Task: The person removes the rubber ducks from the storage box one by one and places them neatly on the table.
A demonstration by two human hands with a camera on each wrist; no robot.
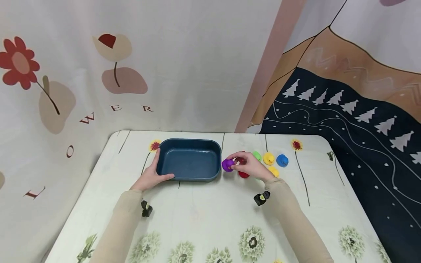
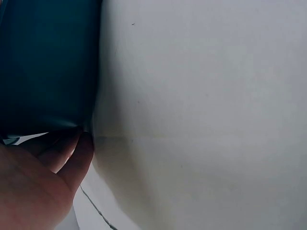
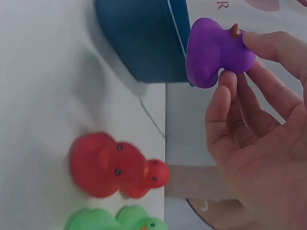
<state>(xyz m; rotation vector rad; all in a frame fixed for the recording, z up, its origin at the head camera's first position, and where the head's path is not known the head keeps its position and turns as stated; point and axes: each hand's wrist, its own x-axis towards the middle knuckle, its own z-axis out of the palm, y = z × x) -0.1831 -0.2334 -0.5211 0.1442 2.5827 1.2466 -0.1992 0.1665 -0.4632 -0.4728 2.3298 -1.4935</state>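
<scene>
A purple rubber duck (image 1: 227, 165) is pinched by its head between the thumb and fingers of my right hand (image 1: 252, 167). In the right wrist view the duck (image 3: 202, 55) is raised off the table, close to the wall of a dark blue rectangular tub (image 3: 144, 43). My left hand (image 1: 150, 178) spreads round the tub's near left corner. Its fingers lie along the left side and its thumb along the front of the tub (image 1: 189, 166). The left wrist view has the fingertips touching the tub's outer wall (image 2: 48, 72).
Right of the tub stand two red ducks (image 3: 96, 165), green ducks (image 3: 93, 220), two yellow ducks (image 1: 268, 158) and a blue duck (image 1: 282, 160). My right hand and forearm partly cover this group. A flower-patterned cloth (image 1: 204, 212) covers the table, with a printed curtain (image 1: 197, 73) behind.
</scene>
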